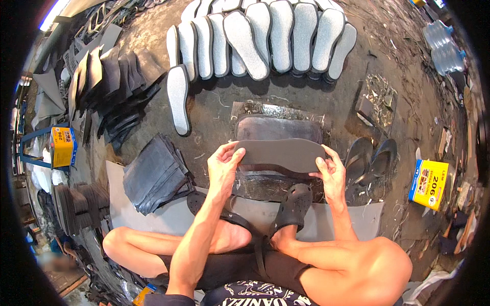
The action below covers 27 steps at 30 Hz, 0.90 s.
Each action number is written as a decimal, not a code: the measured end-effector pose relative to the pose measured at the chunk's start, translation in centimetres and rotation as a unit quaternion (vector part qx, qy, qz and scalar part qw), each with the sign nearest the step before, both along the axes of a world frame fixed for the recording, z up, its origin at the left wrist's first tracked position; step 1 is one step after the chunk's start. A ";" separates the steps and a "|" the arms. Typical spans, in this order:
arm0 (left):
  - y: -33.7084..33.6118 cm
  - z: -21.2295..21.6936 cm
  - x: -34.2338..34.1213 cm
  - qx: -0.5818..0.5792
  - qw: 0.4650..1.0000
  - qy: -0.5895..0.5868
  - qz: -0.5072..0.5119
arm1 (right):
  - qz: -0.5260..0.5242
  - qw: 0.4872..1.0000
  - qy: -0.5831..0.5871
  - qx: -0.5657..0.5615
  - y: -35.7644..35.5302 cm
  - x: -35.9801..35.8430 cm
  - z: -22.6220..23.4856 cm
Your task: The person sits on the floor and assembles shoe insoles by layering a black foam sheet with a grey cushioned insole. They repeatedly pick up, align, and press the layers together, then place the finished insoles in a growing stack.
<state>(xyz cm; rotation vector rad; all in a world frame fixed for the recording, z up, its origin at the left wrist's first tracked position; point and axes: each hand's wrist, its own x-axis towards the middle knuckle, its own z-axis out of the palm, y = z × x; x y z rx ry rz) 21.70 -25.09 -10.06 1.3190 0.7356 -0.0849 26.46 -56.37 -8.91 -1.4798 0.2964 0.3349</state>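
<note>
Between my two hands a dark grey shoe sole is stretched out sideways, its flat face up. My left hand pinches its left end with thumb and fingers. At the other end my right hand grips the edge, thumb on the near side. The sole hovers over a dark, worn work block, which it partly hides. Beyond the block stand rows of soles with whitish tops, stacked and leaning on each other. One such sole lies apart at their left.
Black sheets lie stacked at left, with curled dark sheets behind. Further left are piled dark soles and a yellow tin. At right are black flip-flops, another yellow tin, a scrap-filled tray and clear bottles.
</note>
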 end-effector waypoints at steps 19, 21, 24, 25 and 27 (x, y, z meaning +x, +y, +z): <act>-2.8 -1.3 -4.0 0.223 0.972 0.059 0.035 | 0.066 0.943 -0.062 -0.322 -1.7 -1.3 -1.7; -3.0 -1.5 -4.0 0.223 0.972 0.056 0.043 | 0.066 0.944 -0.057 -0.318 -1.9 -1.4 -2.1; -3.1 -1.8 -4.2 0.239 0.969 0.049 0.046 | 0.055 0.960 -0.037 -0.272 -1.4 -1.5 -1.8; -3.1 -1.9 -4.2 0.247 0.967 0.046 0.043 | 0.083 0.943 -0.078 -0.312 -1.7 -1.3 -2.4; -3.1 -2.0 -4.2 0.245 0.968 0.043 0.043 | 0.081 0.942 -0.073 -0.319 -2.3 -1.7 -3.0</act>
